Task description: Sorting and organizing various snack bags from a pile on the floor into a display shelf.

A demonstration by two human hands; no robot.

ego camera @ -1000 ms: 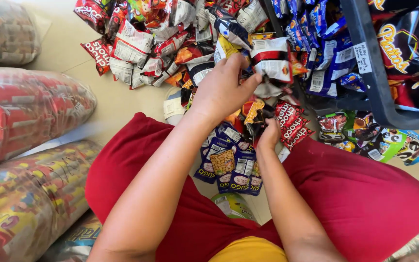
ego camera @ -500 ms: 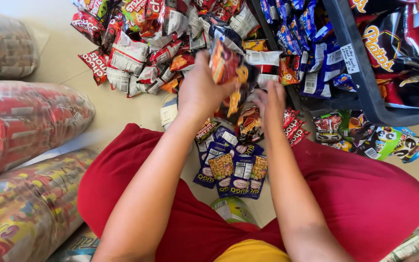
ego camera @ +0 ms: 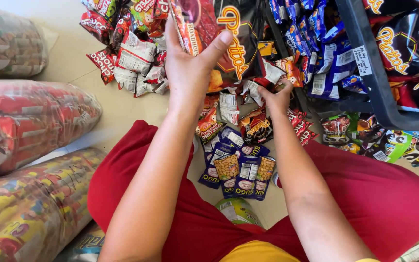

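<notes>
Seated on the floor [ego camera: 136, 109], red-trousered legs spread, so the loose packets lie between the knees within easy reach.

Left hand [ego camera: 190, 68] raised at upper centre of the frame, fingers and thumb closed around a red snack packet [ego camera: 190, 22]; held up and clear of the heap, apparently so it can be told apart from the rest.

Right hand [ego camera: 276, 97] lower, centre of the frame, fingers curled down into the pile of small packets [ego camera: 248, 104]; pinching something there, but which packet cannot be told.

Dark blue peanut packets [ego camera: 238, 170] laid side by side, flat, in a short row just in front of the lap; looks like a sorted group kept apart from the mixed heap.

Black shelf rack [ego camera: 379, 92] at upper right, packed with blue packets [ego camera: 316, 43] standing on edge and large dark crisp bags [ego camera: 403, 43] behind the rail.

Big clear sacks of bulk snacks [ego camera: 30, 121] stacked along the left edge, well apart from the hands. More red and white packets [ego camera: 132, 53] scattered at upper left.
</notes>
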